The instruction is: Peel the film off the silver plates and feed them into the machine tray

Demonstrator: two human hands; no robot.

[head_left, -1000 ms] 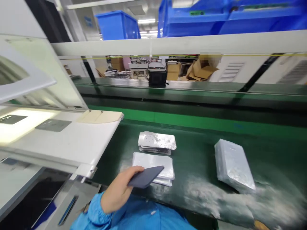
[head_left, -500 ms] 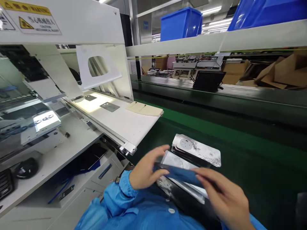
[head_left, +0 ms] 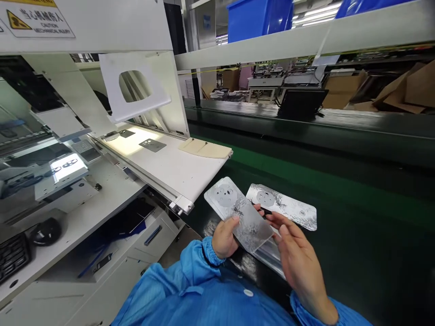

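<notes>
My left hand (head_left: 224, 237) grips a phone back cover (head_left: 239, 213), its thumb on the front face and fingertips showing past the far edge. The cover is silvery grey with a round camera area with holes, dark lettering and a mottled pattern. It is tilted with its face up to me. Close by the cover's lower right corner is my right hand (head_left: 301, 260), fingers stretched and apart; whether its fingertips touch the edge is hard to tell. Behind lies a stack of similar covers (head_left: 292, 208). More silvery pieces (head_left: 270, 256) lie partly hidden below the held one.
Left of my hands, a white conveyor (head_left: 183, 174) from a machine carries flat dark covers (head_left: 152, 145). A dark green belt (head_left: 356, 217) runs to the right. A mouse (head_left: 45, 232) and keyboard (head_left: 13, 257) sit at far left, and a black monitor (head_left: 302, 104) stands at the back.
The cover has turned from nearly edge-on to patterned face up, and it has moved left. My right hand has loosened from its right end. The camera view has shifted slightly.
</notes>
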